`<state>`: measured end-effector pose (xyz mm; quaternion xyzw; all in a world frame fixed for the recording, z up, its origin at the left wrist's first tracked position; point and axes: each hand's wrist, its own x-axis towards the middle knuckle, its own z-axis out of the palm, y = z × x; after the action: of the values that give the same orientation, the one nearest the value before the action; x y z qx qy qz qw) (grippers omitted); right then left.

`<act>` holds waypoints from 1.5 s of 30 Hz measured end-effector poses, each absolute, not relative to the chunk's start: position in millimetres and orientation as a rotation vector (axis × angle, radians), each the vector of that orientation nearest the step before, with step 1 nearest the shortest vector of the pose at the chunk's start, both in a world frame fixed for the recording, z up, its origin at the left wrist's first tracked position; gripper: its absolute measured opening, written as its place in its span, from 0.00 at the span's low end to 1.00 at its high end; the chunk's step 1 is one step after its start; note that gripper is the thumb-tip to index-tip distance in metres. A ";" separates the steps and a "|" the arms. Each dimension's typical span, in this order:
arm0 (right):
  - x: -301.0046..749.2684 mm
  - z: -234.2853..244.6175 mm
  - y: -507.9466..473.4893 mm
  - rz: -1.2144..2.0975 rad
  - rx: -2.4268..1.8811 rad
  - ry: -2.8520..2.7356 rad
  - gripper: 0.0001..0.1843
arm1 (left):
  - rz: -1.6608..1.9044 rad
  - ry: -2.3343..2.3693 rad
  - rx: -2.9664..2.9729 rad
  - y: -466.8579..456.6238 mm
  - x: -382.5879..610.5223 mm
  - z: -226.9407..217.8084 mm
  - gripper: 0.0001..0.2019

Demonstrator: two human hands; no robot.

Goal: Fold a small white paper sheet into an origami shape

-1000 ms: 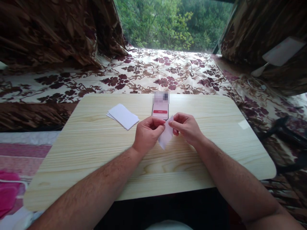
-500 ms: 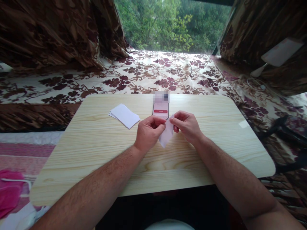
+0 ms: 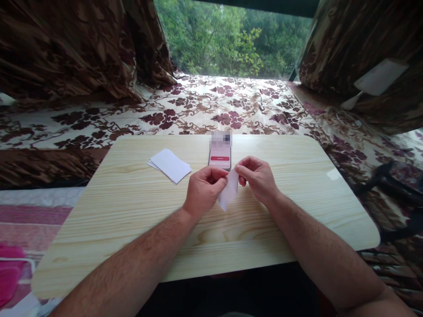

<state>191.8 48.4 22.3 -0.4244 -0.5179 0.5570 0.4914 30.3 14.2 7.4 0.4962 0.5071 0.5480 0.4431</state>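
Note:
A small folded piece of white paper [image 3: 228,193] is held between my two hands above the middle of the table. My left hand [image 3: 204,188] pinches its left edge between thumb and fingers. At its upper right corner, the thumb and forefinger of my right hand [image 3: 255,175] are closed on it. Just beyond my hands lies a phone [image 3: 220,153], its screen lit with a red bar and its top part blurred out. To the left rests a small stack of white paper sheets [image 3: 170,165], slightly fanned.
The light wood-grain table [image 3: 132,211] has a small pale patch [image 3: 333,174] at its right. Behind it stretches a flower-patterned cloth [image 3: 228,101] below a window. A white lamp [image 3: 380,77] stands at the far right; a pink object [image 3: 11,273] lies at the lower left.
The camera view has tilted slightly, so the table and hands sit a little lower in the picture. Both hands keep their pinch on the paper, with hardly any movement.

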 end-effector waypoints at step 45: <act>190.1 28.1 40.4 1.385 -1.099 -1.525 0.15 | 1.434 1.344 1.222 10.6 33.0 11.0 0.05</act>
<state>190.1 40.4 28.1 -0.4328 -0.6006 0.5456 0.3927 33.0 10.6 11.0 0.4836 0.5318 0.5674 0.4017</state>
